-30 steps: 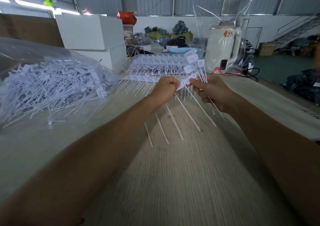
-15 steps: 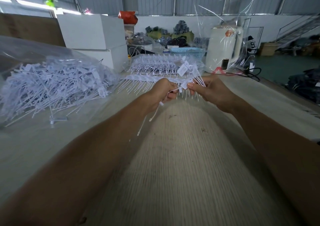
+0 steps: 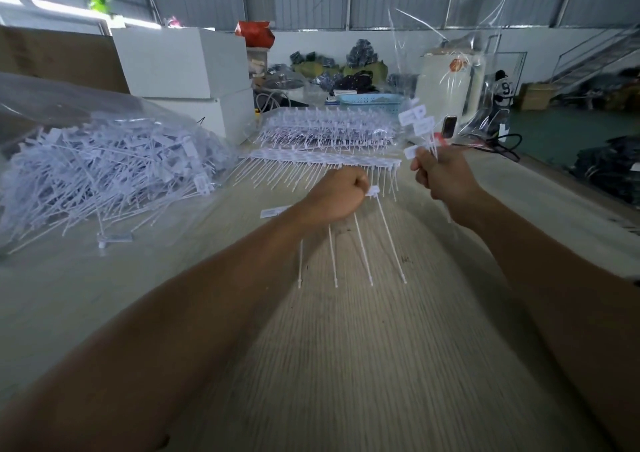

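My left hand point(image 3: 337, 193) is closed in a fist around a strip of white plastic seal ties point(image 3: 360, 244); several thin tails hang down from it toward the table. My right hand point(image 3: 438, 174) sits apart to the right and grips a small bunch of separated ties point(image 3: 417, 122), whose flat label heads stick up above the fingers. Both hands hover over the pale wooden table point(image 3: 346, 347).
A clear bag of loose white ties point(image 3: 104, 164) lies at the left. Rows of joined tie strips point(image 3: 322, 154) lie ahead of my hands, more stacked behind. White boxes point(image 3: 183, 67), a blue basket point(image 3: 372, 100) and a white appliance in plastic wrap point(image 3: 446, 88) stand at the back.
My hands were together, pulling at one strip. They have come apart: the right hand moved right and up with a bunch of ties, the left keeps the rest of the strip.
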The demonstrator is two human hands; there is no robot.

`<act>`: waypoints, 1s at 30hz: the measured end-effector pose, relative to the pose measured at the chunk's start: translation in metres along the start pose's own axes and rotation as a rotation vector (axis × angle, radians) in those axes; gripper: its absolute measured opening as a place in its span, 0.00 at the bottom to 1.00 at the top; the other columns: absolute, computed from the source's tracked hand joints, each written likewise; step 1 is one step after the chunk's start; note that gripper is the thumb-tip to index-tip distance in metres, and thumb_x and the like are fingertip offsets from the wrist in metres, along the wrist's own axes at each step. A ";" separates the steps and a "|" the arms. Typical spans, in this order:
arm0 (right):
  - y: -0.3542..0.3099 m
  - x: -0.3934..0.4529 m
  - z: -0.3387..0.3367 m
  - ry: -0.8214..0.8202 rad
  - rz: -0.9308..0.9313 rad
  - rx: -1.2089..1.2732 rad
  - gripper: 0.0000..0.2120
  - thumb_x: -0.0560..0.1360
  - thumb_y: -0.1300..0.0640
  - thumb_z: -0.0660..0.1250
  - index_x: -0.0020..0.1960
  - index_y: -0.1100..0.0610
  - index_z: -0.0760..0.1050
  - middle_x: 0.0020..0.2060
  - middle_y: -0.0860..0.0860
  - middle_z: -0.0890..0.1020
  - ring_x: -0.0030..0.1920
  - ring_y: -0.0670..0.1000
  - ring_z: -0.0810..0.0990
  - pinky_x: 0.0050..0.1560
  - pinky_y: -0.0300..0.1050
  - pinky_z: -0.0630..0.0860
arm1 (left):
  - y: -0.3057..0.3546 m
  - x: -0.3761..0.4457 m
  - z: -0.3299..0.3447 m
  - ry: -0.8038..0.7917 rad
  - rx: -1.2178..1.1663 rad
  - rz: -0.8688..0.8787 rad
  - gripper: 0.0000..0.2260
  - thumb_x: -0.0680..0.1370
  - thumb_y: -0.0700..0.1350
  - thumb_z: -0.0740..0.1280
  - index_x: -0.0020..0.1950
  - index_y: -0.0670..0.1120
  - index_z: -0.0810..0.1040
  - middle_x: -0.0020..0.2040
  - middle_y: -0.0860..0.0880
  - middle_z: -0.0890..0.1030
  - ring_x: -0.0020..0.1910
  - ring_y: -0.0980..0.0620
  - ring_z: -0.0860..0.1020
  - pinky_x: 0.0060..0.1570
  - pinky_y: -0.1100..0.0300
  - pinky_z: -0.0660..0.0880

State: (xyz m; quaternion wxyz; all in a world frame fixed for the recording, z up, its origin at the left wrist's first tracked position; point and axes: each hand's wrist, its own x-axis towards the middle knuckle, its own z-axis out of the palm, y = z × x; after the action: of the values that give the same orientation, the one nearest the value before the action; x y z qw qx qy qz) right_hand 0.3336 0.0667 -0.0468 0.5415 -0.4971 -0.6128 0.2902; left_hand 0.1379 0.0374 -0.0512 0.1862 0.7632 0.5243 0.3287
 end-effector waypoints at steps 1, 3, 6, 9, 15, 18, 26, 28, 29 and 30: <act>-0.001 -0.001 0.003 -0.015 0.006 0.011 0.19 0.85 0.54 0.56 0.38 0.55 0.72 0.27 0.53 0.69 0.20 0.41 0.65 0.22 0.33 0.58 | 0.000 0.001 0.000 0.012 0.000 0.002 0.11 0.81 0.36 0.59 0.42 0.45 0.75 0.35 0.52 0.75 0.34 0.56 0.72 0.36 0.60 0.64; -0.006 -0.002 0.007 -0.045 0.025 0.072 0.18 0.86 0.50 0.55 0.40 0.55 0.71 0.27 0.53 0.71 0.21 0.44 0.66 0.24 0.33 0.60 | 0.000 -0.001 0.000 0.028 -0.003 0.011 0.11 0.81 0.35 0.59 0.41 0.46 0.74 0.34 0.53 0.75 0.33 0.57 0.72 0.35 0.61 0.64; -0.012 -0.002 0.009 -0.042 0.015 0.135 0.17 0.85 0.47 0.54 0.43 0.55 0.70 0.26 0.53 0.69 0.21 0.46 0.62 0.25 0.33 0.59 | -0.003 -0.001 0.002 0.027 -0.015 0.014 0.10 0.80 0.35 0.59 0.42 0.44 0.75 0.34 0.52 0.75 0.33 0.56 0.72 0.35 0.61 0.65; -0.019 -0.003 0.013 -0.013 0.051 0.220 0.17 0.86 0.48 0.54 0.43 0.54 0.69 0.25 0.51 0.66 0.22 0.46 0.59 0.25 0.34 0.55 | -0.003 0.000 0.003 0.020 -0.048 0.006 0.08 0.81 0.39 0.62 0.45 0.43 0.79 0.38 0.51 0.78 0.39 0.53 0.76 0.43 0.57 0.72; -0.037 -0.001 0.015 0.093 0.096 0.507 0.17 0.87 0.50 0.51 0.41 0.53 0.65 0.23 0.46 0.67 0.23 0.45 0.59 0.24 0.37 0.57 | 0.014 -0.008 0.008 -0.170 -0.210 0.121 0.15 0.79 0.59 0.68 0.41 0.49 0.80 0.30 0.61 0.78 0.31 0.63 0.76 0.42 0.63 0.77; -0.040 -0.001 0.018 0.147 0.110 0.572 0.17 0.86 0.50 0.52 0.41 0.53 0.65 0.24 0.47 0.68 0.23 0.46 0.59 0.24 0.37 0.58 | 0.024 -0.010 0.013 -0.184 -0.166 0.179 0.15 0.76 0.59 0.72 0.43 0.47 0.81 0.26 0.54 0.75 0.24 0.55 0.70 0.28 0.65 0.65; -0.044 -0.002 0.020 0.109 0.193 0.627 0.15 0.86 0.54 0.53 0.42 0.54 0.65 0.24 0.47 0.65 0.23 0.46 0.57 0.23 0.38 0.55 | 0.019 -0.005 0.016 -0.022 0.149 0.182 0.07 0.78 0.52 0.67 0.45 0.51 0.81 0.44 0.54 0.83 0.49 0.50 0.82 0.56 0.48 0.77; -0.045 -0.002 0.019 0.100 0.215 0.665 0.14 0.86 0.53 0.53 0.43 0.55 0.66 0.26 0.48 0.64 0.23 0.45 0.57 0.23 0.38 0.55 | 0.018 -0.005 0.015 -0.020 0.126 0.174 0.08 0.79 0.52 0.67 0.45 0.50 0.81 0.45 0.53 0.84 0.50 0.51 0.82 0.57 0.48 0.77; -0.045 -0.002 0.019 0.091 0.222 0.680 0.13 0.86 0.53 0.53 0.44 0.55 0.67 0.27 0.48 0.64 0.24 0.45 0.57 0.24 0.38 0.55 | 0.018 -0.004 0.014 -0.019 0.103 0.172 0.08 0.79 0.52 0.68 0.44 0.50 0.81 0.44 0.52 0.84 0.50 0.51 0.82 0.57 0.47 0.77; -0.044 -0.003 0.020 0.077 0.226 0.689 0.13 0.86 0.53 0.53 0.45 0.55 0.67 0.28 0.48 0.64 0.24 0.45 0.57 0.24 0.38 0.55 | 0.018 -0.004 0.014 -0.014 0.082 0.168 0.08 0.79 0.52 0.68 0.44 0.50 0.80 0.44 0.51 0.84 0.50 0.51 0.82 0.57 0.47 0.77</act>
State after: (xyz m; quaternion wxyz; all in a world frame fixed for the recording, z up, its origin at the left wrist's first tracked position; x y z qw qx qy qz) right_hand 0.3010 0.0527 -0.0135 0.6644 -0.3607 -0.3994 0.5186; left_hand 0.1594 0.0277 -0.0508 0.1303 0.8138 0.4700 0.3159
